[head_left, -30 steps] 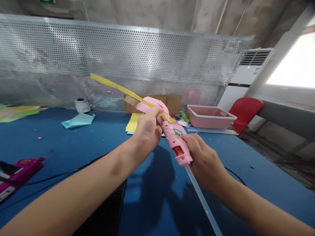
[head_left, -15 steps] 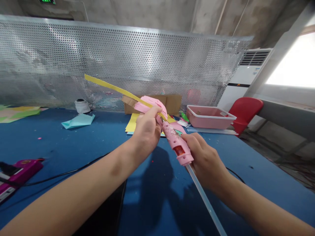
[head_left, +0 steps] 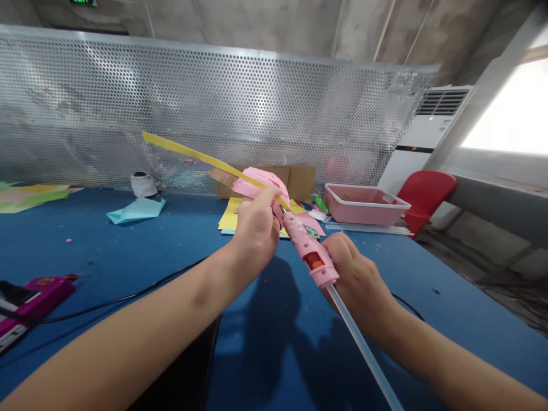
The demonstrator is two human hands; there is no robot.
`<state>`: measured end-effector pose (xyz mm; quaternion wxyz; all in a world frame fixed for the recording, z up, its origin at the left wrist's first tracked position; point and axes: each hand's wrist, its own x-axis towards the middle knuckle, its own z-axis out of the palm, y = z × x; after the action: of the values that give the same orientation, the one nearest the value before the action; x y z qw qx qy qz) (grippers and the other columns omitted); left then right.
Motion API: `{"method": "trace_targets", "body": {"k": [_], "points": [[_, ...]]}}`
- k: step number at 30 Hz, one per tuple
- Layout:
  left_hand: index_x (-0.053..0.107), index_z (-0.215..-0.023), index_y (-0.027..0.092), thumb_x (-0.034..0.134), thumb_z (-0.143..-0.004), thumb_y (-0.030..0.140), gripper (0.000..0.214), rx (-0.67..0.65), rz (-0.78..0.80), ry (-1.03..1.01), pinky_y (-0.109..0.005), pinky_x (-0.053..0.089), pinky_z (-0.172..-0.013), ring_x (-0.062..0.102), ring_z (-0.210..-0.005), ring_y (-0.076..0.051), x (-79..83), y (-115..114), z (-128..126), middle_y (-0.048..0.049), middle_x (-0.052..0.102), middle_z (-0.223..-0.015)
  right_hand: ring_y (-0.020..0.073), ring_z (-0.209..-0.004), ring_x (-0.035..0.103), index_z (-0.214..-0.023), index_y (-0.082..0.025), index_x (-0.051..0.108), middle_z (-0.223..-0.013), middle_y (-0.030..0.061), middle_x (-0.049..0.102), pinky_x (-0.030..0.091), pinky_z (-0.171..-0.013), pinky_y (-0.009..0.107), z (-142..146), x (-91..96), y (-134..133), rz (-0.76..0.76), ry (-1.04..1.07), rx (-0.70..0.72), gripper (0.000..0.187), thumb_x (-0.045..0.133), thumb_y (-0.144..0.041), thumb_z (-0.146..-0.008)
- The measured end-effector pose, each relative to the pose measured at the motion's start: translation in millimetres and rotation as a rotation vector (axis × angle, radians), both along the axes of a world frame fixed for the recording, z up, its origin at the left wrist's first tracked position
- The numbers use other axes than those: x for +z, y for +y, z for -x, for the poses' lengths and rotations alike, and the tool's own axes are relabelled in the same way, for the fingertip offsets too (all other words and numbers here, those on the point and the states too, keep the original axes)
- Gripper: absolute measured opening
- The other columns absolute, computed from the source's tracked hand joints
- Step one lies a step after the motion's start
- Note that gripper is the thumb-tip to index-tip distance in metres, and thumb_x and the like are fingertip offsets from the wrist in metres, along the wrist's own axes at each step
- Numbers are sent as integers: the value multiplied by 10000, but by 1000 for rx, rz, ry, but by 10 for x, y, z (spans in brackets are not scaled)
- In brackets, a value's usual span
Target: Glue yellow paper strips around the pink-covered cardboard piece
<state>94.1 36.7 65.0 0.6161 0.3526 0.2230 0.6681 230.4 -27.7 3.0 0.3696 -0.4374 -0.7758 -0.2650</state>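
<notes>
My left hand is closed on a pink paper piece, with a long yellow paper strip lying across it and sticking out to the upper left. A pink hot glue gun is gripped by my right hand, its handle hidden behind the fingers. The gun's metal nozzle meets the strip's near end, close to my left fingers; whether glue is coming out cannot be seen. From the gun's rear a long translucent glue stick runs down toward me.
On the blue table lie yellow paper sheets, folded light-blue paper and a purple power strip with a black cable. A pink bin stands back right, beside a red chair. Behind is a perforated metal screen.
My right hand and the glue gun have shifted very slightly right. The yellow strip's far end has dipped slightly and moved left. Both hands keep their hold.
</notes>
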Motion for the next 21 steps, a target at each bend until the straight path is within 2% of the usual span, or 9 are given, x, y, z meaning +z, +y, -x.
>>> {"method": "trace_targets", "body": {"k": [1, 5, 10, 16, 21], "points": [[416, -602, 184, 566, -701, 86, 205, 7, 0, 0, -244, 389, -555, 477, -544, -109, 4, -5, 2, 22, 481, -599, 168, -621, 553, -918, -216, 404, -753, 37, 559, 456, -529, 270, -1, -3, 4, -3, 6, 22, 51, 396, -266, -915], [391, -582, 189, 553, -712, 70, 239, 46, 13, -6, -240, 387, -542, 479, -539, -110, 35, -20, 8, 27, 462, -574, 203, -737, 623, -1107, -170, 431, -868, 97, 629, 530, -622, 321, -6, -38, 23, -2, 31, 84, 224, 416, -275, -911], [374, -548, 188, 555, -717, 62, 278, 82, 42, -28, -224, 394, -545, 472, -516, -94, 72, 11, 19, 37, 433, -532, 186, -705, 625, -1086, -183, 457, -884, 90, 649, 518, -618, 307, -20, -100, 35, 43, 79, 91, 210, 435, -219, -880], [386, -535, 183, 542, -704, 46, 268, 64, 33, -38, -216, 399, -535, 473, -515, -92, 82, 9, 17, 38, 429, -523, 183, -750, 635, -1085, -181, 466, -914, 89, 660, 506, -644, 289, -45, -125, 40, 76, 98, 105, 217, 451, -207, -870], [392, -544, 182, 535, -699, 36, 257, 54, 24, -52, -210, 397, -534, 484, -528, -89, 61, 20, 14, 33, 452, -545, 165, -586, 554, -932, -208, 467, -760, 36, 610, 405, -520, 261, -57, -133, 37, 174, 151, 31, 105, 438, -287, -869]]}}
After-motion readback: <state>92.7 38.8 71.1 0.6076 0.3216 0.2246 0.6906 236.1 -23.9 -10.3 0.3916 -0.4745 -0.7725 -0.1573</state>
